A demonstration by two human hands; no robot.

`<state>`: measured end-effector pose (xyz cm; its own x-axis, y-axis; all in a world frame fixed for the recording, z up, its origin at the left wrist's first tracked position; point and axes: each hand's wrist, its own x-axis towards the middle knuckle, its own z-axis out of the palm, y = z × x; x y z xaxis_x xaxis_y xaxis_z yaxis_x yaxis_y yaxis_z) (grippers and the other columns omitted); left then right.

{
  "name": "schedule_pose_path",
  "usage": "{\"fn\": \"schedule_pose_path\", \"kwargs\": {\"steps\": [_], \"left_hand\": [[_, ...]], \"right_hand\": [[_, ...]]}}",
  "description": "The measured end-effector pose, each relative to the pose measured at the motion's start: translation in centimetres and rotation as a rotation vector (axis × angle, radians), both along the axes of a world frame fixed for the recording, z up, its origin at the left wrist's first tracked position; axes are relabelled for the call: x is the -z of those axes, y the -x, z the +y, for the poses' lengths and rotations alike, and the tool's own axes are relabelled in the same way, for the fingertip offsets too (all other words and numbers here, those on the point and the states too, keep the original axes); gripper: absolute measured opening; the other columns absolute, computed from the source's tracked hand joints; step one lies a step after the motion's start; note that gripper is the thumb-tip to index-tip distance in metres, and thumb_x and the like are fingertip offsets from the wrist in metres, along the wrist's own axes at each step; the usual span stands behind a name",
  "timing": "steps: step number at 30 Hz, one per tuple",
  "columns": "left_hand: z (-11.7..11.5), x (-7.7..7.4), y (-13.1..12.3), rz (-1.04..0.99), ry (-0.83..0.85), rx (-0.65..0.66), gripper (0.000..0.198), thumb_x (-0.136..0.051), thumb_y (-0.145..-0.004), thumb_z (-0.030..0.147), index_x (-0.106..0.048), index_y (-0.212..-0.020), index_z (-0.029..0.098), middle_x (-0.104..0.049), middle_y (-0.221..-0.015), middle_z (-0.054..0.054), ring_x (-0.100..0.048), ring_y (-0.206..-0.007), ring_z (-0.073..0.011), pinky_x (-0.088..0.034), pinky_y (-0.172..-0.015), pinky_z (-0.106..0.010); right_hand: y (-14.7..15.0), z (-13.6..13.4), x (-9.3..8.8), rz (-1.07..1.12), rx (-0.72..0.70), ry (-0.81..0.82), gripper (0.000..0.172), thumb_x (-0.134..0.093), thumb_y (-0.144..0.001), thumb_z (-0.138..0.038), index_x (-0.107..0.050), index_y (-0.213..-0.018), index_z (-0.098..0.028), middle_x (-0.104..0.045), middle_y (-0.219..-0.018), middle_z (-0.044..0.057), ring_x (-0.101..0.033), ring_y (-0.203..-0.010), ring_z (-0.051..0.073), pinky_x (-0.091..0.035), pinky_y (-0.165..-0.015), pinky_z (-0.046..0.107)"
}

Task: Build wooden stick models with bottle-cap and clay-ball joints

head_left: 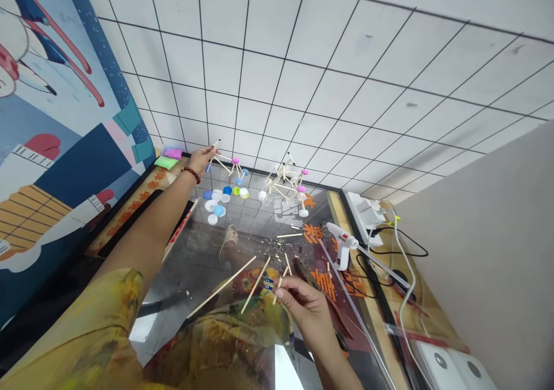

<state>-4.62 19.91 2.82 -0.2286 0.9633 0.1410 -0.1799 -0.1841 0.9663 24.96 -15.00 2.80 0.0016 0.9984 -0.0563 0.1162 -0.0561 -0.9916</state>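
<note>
Orange characters (312,232) are printed on the bench (203,263) surface under its glass top, near the glue gun (341,244); they are large but partly covered and not legible; further orange characters (142,197) run along the strip at the bench's left edge, too skewed to read; the wall mural (52,119) carries pictures only; no brand, number or label can be read anywhere.

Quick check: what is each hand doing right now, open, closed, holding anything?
Left hand: closed on a stick of the stick model.
Right hand: closed, pinching a short wooden stick.
</note>
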Motion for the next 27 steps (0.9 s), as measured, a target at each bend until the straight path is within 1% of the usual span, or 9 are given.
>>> {"fn": "schedule_pose_path", "kwargs": {"steps": [4,8,11,13,16,19,21,23,27], "left_hand": [[-0.2,0.5,-0.6,0.006,0.042,-0.019,0.023,-0.082,-0.065,0.03,-0.069,-0.072,0.013,-0.069,-0.07,-0.003,-0.058,-0.078,-0.0136,-0.042,-0.078,-0.027],[-1.3,-0.9,-0.6,0.0,0.044,-0.06,0.022,-0.082,-0.064,0.022,-0.066,-0.077,0.014,-0.07,-0.08,-0.003,-0.059,-0.088,-0.0149,-0.043,-0.083,-0.029],[-4.3,-2.9,-1.3,-0.005,-0.045,-0.246,0.019,-0.075,-0.072,0.017,-0.062,-0.086,0.015,-0.068,-0.099,-0.005,-0.056,-0.103,-0.0153,-0.04,-0.094,-0.032],[-8.5,-3.9,-2.9,0.014,-0.099,-0.298,0.01,-0.063,-0.083,0.02,-0.06,-0.093,0.018,-0.064,-0.11,-0.004,-0.051,-0.113,-0.015,-0.034,-0.103,-0.035],[-17.9,-3.9,-7.0,0.097,-0.145,-0.087,0.01,-0.069,-0.079,0.023,-0.066,-0.088,0.022,-0.069,-0.1,-0.004,-0.06,-0.1,-0.0194,-0.043,-0.095,-0.038],[-27.4,-2.0,-11.0,0.336,-0.112,0.463,0.028,-0.07,-0.076,0.025,-0.07,-0.104,0.028,-0.071,-0.103,-0.006,-0.064,-0.092,-0.0235,-0.049,-0.085,-0.04],[-31.6,-0.3,-12.5,0.388,-0.097,0.606,0.032,-0.068,-0.077,0.028,-0.071,-0.108,0.029,-0.071,-0.109,-0.008,-0.064,-0.096,-0.0247,-0.05,-0.084,-0.039],[-33.4,1.3,-13.0,0.352,-0.047,0.652,0.03,-0.067,-0.078,0.03,-0.072,-0.107,0.03,-0.072,-0.107,-0.006,-0.065,-0.093,-0.0237,-0.05,-0.083,-0.038],[-32.7,3.1,-12.5,0.178,0.142,0.586,0.013,-0.071,-0.073,0.033,-0.076,-0.081,0.023,-0.071,-0.071,-0.003,-0.061,-0.061,-0.0159,-0.05,-0.064,-0.032]], "right_hand": [[0.0,-0.2,0.8,0.002,0.032,0.02,0.015,-0.074,-0.075,-0.037,-0.076,-0.079,-0.023,-0.072,-0.075,0.003,-0.065,-0.07,0.019,-0.052,-0.068,0.03],[0.4,-0.3,2.3,0.025,0.064,0.044,0.018,-0.075,-0.073,-0.039,-0.076,-0.08,-0.022,-0.072,-0.077,0.003,-0.064,-0.07,0.018,-0.052,-0.067,0.031],[0.7,-0.2,3.0,0.064,0.133,0.025,0.021,-0.075,-0.073,-0.039,-0.075,-0.085,-0.022,-0.071,-0.078,0.003,-0.063,-0.07,0.017,-0.052,-0.068,0.031],[0.8,-0.3,3.3,0.082,0.179,-0.013,0.027,-0.075,-0.074,-0.037,-0.072,-0.096,-0.023,-0.068,-0.075,0.001,-0.061,-0.067,0.015,-0.051,-0.065,0.029],[0.7,-0.5,3.7,0.053,0.213,-0.11,0.034,-0.073,-0.077,-0.033,-0.066,-0.109,-0.023,-0.063,-0.075,-0.001,-0.059,-0.067,0.013,-0.05,-0.065,0.027],[0.6,-0.9,4.0,-0.005,0.238,-0.251,0.025,-0.069,-0.08,-0.031,-0.065,-0.103,-0.022,-0.064,-0.084,0.002,-0.062,-0.077,0.015,-0.051,-0.074,0.03],[0.6,-1.1,4.1,-0.021,0.225,-0.336,0.016,-0.067,-0.083,-0.03,-0.063,-0.096,-0.021,-0.066,-0.089,0.003,-0.063,-0.083,0.016,-0.051,-0.079,0.033],[0.7,-1.2,3.9,-0.067,0.199,-0.422,0.011,-0.066,-0.083,-0.029,-0.062,-0.09,-0.021,-0.066,-0.089,0.003,-0.063,-0.085,0.017,-0.051,-0.081,0.034],[0.8,-1.3,3.4,-0.312,0.142,-0.584,0.007,-0.066,-0.083,-0.026,-0.062,-0.081,-0.021,-0.063,-0.08,0.002,-0.06,-0.077,0.016,-0.049,-0.074,0.031]]}}
